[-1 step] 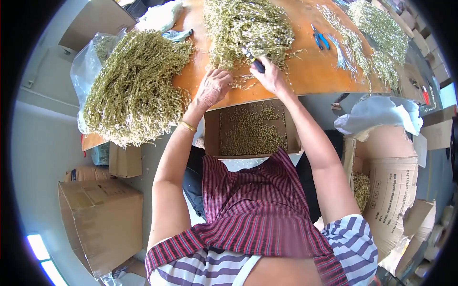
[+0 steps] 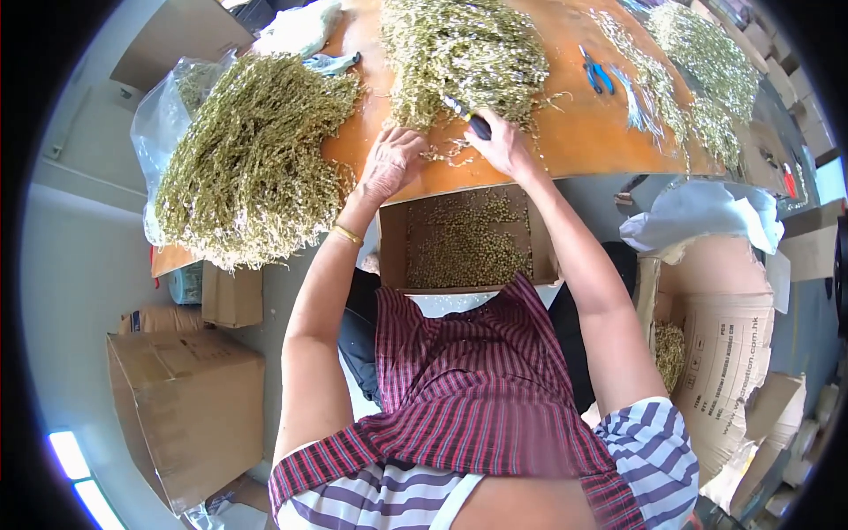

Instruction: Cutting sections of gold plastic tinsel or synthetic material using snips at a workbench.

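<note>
My right hand [image 2: 503,146] is closed around a black-handled tool [image 2: 480,127] with a yellow band and a pale metal tip. The tip points up and left, toward the near side of a thick bundle of dried yellow-green stems [image 2: 468,57]. My left hand [image 2: 395,162] rests by the table's near edge with its fingers curled, close to the bundle's lower end. Whatever sits between those fingers is hidden. Loose stem bits [image 2: 455,155] lie between my hands. A second large bundle of dried stems [image 2: 256,159] spreads left of my left hand.
Beneath the orange table's [image 2: 565,146] edge stands a cardboard box [image 2: 541,243] with small round greenish pieces inside. Blue-handled pliers [image 2: 598,75] and pale ties [image 2: 638,102] lie to the right. More dried stems [image 2: 702,62] are beyond. Cartons [image 2: 199,406] stand at lower left.
The tool's tip has dipped slightly toward me and to the left. My left hand stays in nearly the same place.
</note>
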{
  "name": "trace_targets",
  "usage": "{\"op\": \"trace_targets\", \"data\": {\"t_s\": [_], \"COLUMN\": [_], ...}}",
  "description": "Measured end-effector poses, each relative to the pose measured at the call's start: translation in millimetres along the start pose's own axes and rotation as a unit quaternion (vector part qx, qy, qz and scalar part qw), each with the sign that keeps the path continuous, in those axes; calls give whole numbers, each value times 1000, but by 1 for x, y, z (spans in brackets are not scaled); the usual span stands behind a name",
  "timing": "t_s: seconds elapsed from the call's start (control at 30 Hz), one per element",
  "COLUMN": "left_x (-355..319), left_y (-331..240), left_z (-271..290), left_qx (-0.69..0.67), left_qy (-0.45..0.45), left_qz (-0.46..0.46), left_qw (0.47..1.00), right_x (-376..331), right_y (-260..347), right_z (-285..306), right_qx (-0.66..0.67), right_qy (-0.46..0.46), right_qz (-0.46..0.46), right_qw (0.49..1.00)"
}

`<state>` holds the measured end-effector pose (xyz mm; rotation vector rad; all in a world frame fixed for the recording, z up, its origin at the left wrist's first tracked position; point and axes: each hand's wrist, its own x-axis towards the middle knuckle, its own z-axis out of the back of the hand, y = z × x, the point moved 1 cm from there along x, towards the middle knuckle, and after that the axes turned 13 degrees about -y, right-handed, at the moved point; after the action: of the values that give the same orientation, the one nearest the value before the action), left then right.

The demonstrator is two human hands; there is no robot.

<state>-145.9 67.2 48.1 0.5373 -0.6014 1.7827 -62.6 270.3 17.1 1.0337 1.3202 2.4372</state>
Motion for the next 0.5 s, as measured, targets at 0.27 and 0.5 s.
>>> {"op": "trace_targets", "data": {"t_s": [0.27,0.5], "left_x": [-9,-9], "left_y": [-14,-49], "left_z": [54,78], "left_qx": [-467,-702], "left_qy": [-431,-396], "left_qz": [284,275], "left_qw": [718,524], "right_x": [-21,-31], "right_y": [19,40], "right_z": [14,1], "right_qx": [-87,-73], "right_qy": [33,-78], "right_qz": [-22,69], "right_qw": [995,992]}}
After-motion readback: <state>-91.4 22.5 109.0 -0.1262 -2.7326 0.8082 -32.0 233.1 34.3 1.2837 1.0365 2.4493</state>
